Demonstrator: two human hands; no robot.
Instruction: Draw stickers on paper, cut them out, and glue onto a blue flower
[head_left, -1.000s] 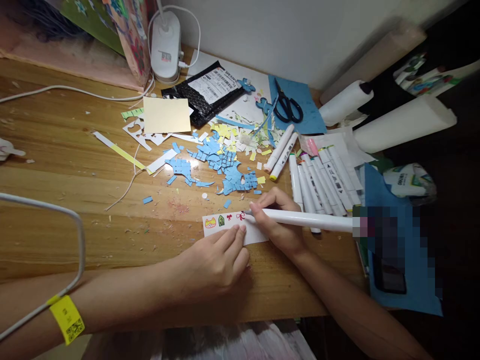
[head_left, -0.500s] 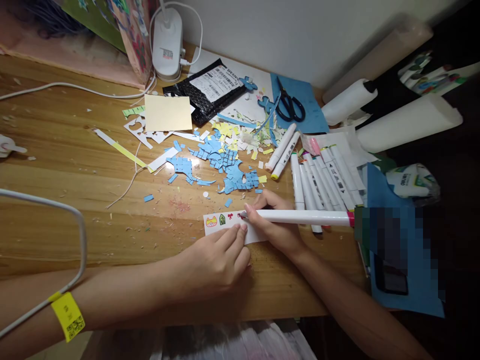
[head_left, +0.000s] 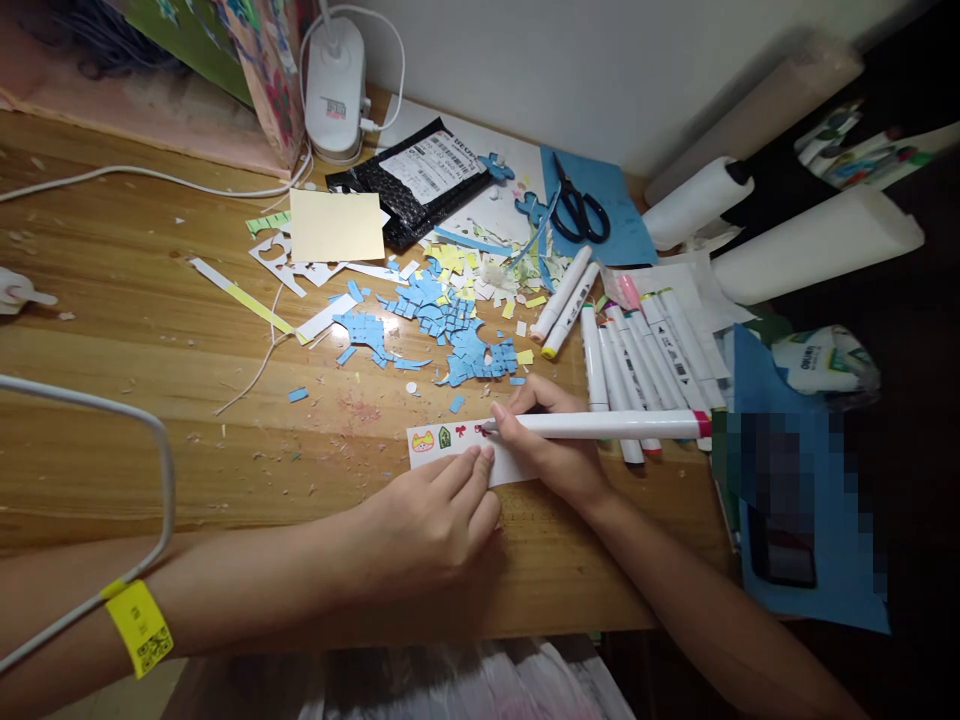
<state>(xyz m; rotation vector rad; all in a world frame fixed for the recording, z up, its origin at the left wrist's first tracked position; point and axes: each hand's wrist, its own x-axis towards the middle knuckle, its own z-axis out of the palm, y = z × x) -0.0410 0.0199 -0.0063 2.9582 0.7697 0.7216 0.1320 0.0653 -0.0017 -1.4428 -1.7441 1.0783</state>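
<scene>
A white paper strip (head_left: 517, 470) lies on the wooden table under both hands. Along it run small drawings: an orange and yellow cat-like face (head_left: 424, 441), a green shape (head_left: 445, 437), a red bow (head_left: 460, 431) and a partly drawn red mark. My right hand (head_left: 562, 455) is closed round a white marker (head_left: 607, 425) with a magenta end band; its tip meets the paper at the red mark. My left hand (head_left: 442, 515) has its fingers bent and together, holding the strip down just below the tip. The right hand's lower fingers are partly hidden.
Blue paper scraps (head_left: 480, 355) lie beyond the strip. Several white markers (head_left: 637, 365) are lined up at the right, near black scissors (head_left: 577, 215). Behind are a black mailer (head_left: 412, 185) and a yellow note pad (head_left: 337, 227). A white cable (head_left: 161, 470) crosses above my left forearm.
The marker has tilted slightly, its rear end rising in view, while its tip shifts a little at the red mark, which looks fuller. My left hand stays in place.
</scene>
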